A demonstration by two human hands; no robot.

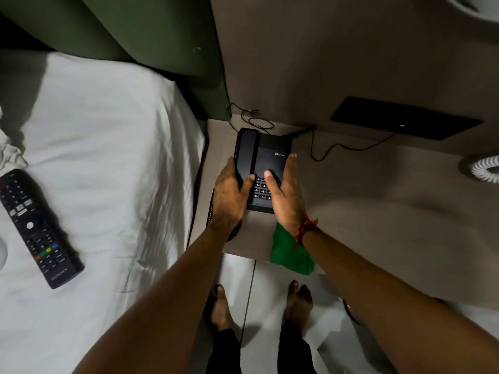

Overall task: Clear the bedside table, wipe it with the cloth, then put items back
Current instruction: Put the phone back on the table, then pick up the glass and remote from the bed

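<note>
Both hands are on a black telephone (263,168) that sits on the bedside table (364,190). The left hand (229,201) wraps the phone's left edge beside the handset: its thumb lies across the top near the keypad, and its other fingers curl down the side, where they are hidden. The right hand (287,195) is held flat and nearly straight against the phone's right edge, with the thumb resting on the keypad. Whether either hand truly grips the phone or only presses against it is hard to tell, and it is unclear whether the phone is lifted or resting on the table.

Just under the right wrist lies a green cloth (290,252), draped over the table's near edge; the forearm covers part of it. A red thread (306,226) is tied around that wrist. A dark coiled cord (235,232) shows below the left hand, mostly hidden by the hand and forearm. Beyond the fingertips, thin black wires (318,152) run from the back of the phone toward the wall.

Well to the left of the left hand, a remote control (37,228) lies on the white bedsheet (108,157). Far to the right, a white coiled cord (486,168) is cut off by the frame edge. Below the arms, bare feet (297,300) stand on a pale floor in dim light.
</note>
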